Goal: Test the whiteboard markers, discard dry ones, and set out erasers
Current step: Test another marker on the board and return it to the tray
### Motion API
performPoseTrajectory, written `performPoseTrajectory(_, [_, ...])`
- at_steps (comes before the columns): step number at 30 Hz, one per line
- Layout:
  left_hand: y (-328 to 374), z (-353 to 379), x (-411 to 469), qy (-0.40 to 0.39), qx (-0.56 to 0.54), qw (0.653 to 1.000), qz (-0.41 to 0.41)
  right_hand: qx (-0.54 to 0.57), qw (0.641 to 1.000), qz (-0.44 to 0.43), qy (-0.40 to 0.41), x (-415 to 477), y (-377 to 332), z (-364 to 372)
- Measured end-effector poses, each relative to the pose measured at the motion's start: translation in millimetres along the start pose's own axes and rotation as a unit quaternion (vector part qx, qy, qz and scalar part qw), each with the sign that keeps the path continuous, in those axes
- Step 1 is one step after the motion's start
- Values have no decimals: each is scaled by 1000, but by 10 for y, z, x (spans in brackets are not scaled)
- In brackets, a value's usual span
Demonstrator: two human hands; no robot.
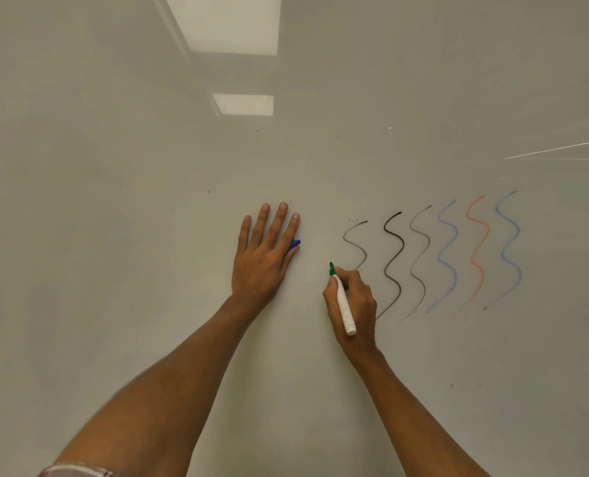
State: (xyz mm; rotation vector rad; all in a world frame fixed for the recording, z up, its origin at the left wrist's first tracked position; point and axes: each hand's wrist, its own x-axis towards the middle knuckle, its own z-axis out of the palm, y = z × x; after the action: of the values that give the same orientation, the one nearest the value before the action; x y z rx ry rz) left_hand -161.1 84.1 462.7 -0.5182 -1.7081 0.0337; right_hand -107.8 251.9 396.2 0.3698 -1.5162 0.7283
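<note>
My right hand (355, 304) grips a white marker (344, 306) with a green tip; the tip points up and left at the whiteboard (114, 235), just left of the wavy test lines. My left hand (263, 256) lies flat against the board with its fingers straight and spread. A blue cap (295, 243) peeks out between its index finger and thumb, and the thumb pins it there. Several wavy test lines (434, 259) run in a row to the right: three dark ones, then blue, orange-red and blue. No green line shows on the board.
The whiteboard fills the whole view. Ceiling lights (243, 105) reflect in its upper middle. A few small dark specks dot the surface. A plaid sleeve edge (76, 471) shows at the bottom left.
</note>
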Motion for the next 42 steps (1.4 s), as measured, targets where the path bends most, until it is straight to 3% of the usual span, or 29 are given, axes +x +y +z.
performPoseTrajectory(6, [8, 4, -19, 8, -11, 1000, -3, -60, 989, -101, -87, -275, 151, -80])
performPoseTrajectory(13, [0, -88, -50, -24, -20, 1000, 2, -76, 996, 27, -38, -666, 127, -239])
performPoseTrajectory(20, [159, -192, -557, -72, -23, 997, 11, -130, 965, -115, -197, -846, 171, -349])
performPoseTrajectory(25, [375, -206, -1172, -127, -37, 991, 26, -159, 944, -141, -254, -938, 167, -575])
performPoseTrajectory(36, [839, -256, -2030, -245, -97, 963, 49, -76, 930, 26, -359, -1503, 48, -1039])
performPoseTrajectory(42, [1055, -274, -2202, -288, -131, 946, 78, -152, 911, 18, -384, -1712, 85, -1211])
